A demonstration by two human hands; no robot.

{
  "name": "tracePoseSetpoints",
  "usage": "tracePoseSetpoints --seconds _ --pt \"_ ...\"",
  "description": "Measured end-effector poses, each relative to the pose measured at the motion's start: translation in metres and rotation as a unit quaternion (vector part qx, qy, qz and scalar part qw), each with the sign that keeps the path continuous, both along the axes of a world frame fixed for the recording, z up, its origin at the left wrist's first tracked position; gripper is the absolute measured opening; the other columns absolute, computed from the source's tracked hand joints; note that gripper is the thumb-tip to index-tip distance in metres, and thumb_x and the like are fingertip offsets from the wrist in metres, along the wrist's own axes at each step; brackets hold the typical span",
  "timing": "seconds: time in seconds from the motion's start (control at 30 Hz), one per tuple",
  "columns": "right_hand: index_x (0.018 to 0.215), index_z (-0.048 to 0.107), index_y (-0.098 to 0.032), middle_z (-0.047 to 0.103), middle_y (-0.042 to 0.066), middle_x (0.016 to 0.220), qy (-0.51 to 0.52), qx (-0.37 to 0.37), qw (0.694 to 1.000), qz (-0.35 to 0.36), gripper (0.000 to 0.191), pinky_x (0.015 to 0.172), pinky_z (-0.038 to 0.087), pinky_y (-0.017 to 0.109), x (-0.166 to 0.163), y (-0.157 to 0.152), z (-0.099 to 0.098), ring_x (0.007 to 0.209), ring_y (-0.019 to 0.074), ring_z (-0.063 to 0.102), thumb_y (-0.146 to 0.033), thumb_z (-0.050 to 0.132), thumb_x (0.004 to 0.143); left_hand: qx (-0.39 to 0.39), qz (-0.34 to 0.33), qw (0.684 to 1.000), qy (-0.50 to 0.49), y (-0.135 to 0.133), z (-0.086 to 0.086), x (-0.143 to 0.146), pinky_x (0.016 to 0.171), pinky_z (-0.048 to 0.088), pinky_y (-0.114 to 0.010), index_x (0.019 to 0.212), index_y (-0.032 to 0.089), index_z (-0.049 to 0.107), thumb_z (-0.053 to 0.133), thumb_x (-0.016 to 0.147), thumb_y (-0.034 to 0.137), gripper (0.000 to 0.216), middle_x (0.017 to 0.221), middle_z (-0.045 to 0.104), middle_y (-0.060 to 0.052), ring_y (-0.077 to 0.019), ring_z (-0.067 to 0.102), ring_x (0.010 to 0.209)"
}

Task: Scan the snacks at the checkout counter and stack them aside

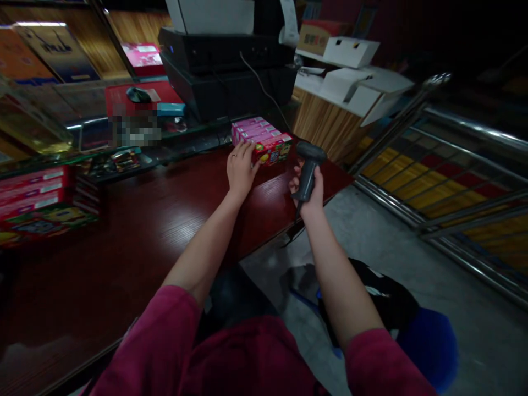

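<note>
Pretty dim shot tbh — the top right corner sinks almost to black. Soft white glare on the tabletop, hard glints along the metal railing. The handheld scanner reads okay, but the far-left boxes look smeared — edges stretched too, plus one pixelated patch.

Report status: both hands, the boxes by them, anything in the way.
Left hand touching pink-and-red boxes on the dark red counter. Right hand gripping the grey barcode scanner. Nothing visible between scanner and boxes.
</note>
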State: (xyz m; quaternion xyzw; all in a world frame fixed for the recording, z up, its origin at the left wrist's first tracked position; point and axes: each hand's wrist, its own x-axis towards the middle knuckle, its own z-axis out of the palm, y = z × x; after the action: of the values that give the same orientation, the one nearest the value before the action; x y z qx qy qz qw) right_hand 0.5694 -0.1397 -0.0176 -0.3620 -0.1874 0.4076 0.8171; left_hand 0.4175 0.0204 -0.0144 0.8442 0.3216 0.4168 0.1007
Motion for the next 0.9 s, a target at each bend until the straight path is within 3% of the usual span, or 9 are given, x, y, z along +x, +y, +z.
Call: tracePoseSetpoints --seconds 0.17,0.27,0.4,0.53,0.67,0.8,0.9 --pt "0.110 0.071 -0.029 0.078 -0.001 0.096 0.021 0.031 0.998 -0.043 0.041 0.055 0.057 0.026 -0.001 -0.008 0.003 0.053 0.0091 0.058 -0.065 0.065 0.092 0.000 -0.062 0.998 0.006 -0.015 0.001 -0.036 0.128 0.043 -0.049 0.147 0.023 0.055 0.061 0.098 0.017 0.050 0.155 0.060 -0.013 -0.0293 0.051 0.152" --pt "0.108 0.072 -0.030 0.078 -0.002 0.094 0.038 0.050 0.998 -0.031 0.035 0.055 0.056 0.026 -0.003 -0.010 0.006 0.053 0.0087 0.057 -0.061 0.064 0.093 0.002 -0.092 0.996 0.000 -0.018 0.003 -0.083 0.126 0.046 -0.043 0.151 0.023 0.049 0.057 0.097 0.013 0.056 0.155 0.056 -0.013 -0.0255 0.054 0.147" --pt "0.111 0.072 -0.032 0.079 -0.003 0.094 0.006 0.019 1.000 0.016 0.036 0.053 0.054 0.027 -0.018 -0.005 0.013 0.052 0.0095 0.057 -0.062 0.064 0.094 0.016 -0.044 0.999 -0.009 -0.005 0.002 -0.163 0.129 0.043 -0.046 0.157 0.023 0.045 0.057 0.094 0.012 0.065 0.153 0.054 -0.015 -0.0279 0.053 0.146" --pt "0.112 0.070 -0.029 0.079 -0.001 0.094 -0.033 -0.036 0.994 0.095 0.046 0.050 0.051 0.026 -0.065 0.013 0.023 0.045 0.0082 0.050 -0.070 0.060 0.094 0.015 0.034 0.999 -0.029 0.009 0.001 -0.237 0.129 0.042 -0.049 0.149 0.023 0.053 0.058 0.088 0.007 0.063 0.147 0.055 -0.015 -0.0308 0.054 0.145" --pt "0.110 0.071 -0.023 0.079 0.000 0.086 -0.066 -0.049 0.971 0.226 0.052 0.045 0.046 0.025 -0.129 0.049 0.028 0.040 0.0064 0.044 -0.071 0.056 0.096 0.001 0.097 0.995 -0.035 0.011 0.000 -0.290 0.129 0.043 -0.045 0.136 0.026 0.060 0.055 0.083 0.002 0.058 0.144 0.059 -0.012 -0.0271 0.056 0.142" --pt "0.110 0.072 -0.019 0.079 0.003 0.083 -0.113 -0.041 0.934 0.337 0.055 0.040 0.040 0.025 -0.187 0.088 0.027 0.041 0.0080 0.048 -0.072 0.061 0.094 -0.006 0.140 0.989 -0.044 0.008 -0.001 -0.318 0.125 0.048 -0.043 0.128 0.026 0.061 0.052 0.077 -0.002 0.059 0.137 0.064 -0.011 -0.0254 0.060 0.136" --pt "0.107 0.071 -0.020 0.079 0.004 0.082 -0.137 -0.045 0.930 0.338 0.056 0.039 0.038 0.025 -0.215 0.103 0.023 0.042 0.0088 0.050 -0.073 0.063 0.092 0.001 0.179 0.982 -0.055 0.009 -0.004 -0.324 0.126 0.048 -0.044 0.128 0.024 0.060 0.048 0.075 -0.005 0.062 0.138 0.063 -0.012 -0.0254 0.060 0.138"
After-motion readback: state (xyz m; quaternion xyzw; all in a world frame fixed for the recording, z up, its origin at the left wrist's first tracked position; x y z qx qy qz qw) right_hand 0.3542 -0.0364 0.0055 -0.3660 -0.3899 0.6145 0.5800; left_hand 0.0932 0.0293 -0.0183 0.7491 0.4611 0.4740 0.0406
